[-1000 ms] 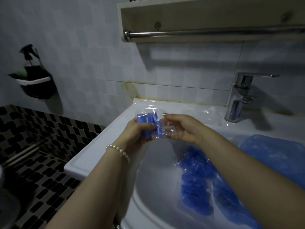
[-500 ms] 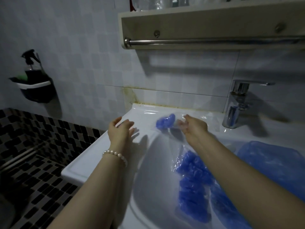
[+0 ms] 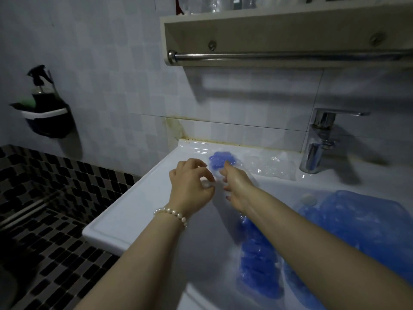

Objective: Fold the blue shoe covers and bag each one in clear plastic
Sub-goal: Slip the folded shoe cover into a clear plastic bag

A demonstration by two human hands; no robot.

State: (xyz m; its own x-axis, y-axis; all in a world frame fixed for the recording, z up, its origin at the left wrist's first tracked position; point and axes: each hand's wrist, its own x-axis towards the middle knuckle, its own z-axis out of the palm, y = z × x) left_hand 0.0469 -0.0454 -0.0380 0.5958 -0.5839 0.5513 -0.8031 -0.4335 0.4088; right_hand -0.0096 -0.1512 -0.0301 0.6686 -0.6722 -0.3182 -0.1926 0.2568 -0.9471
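Note:
A folded blue shoe cover in a clear plastic bag (image 3: 220, 161) lies on the back left ledge of the white sink (image 3: 134, 198). My left hand (image 3: 192, 186) is at the bag's near end, thumb and curled fingers pinching the clear plastic. My right hand (image 3: 237, 186) holds the same bag from the right, its index finger reaching onto the blue cover. A row of bagged blue covers (image 3: 257, 265) lies in the basin, partly hidden under my right forearm. Loose blue shoe covers (image 3: 357, 224) are piled at the right.
Empty clear bags (image 3: 268, 166) lie on the back ledge beside the chrome faucet (image 3: 317, 142). A shelf with a metal towel rail (image 3: 268, 55) hangs overhead. A wall holder with a spray bottle (image 3: 47, 117) is at the left, above a dark tiled floor.
The bagged cover went from mid-air between both hands down onto the back ledge. My left hand let go, swung left, then came back to the bag's near end.

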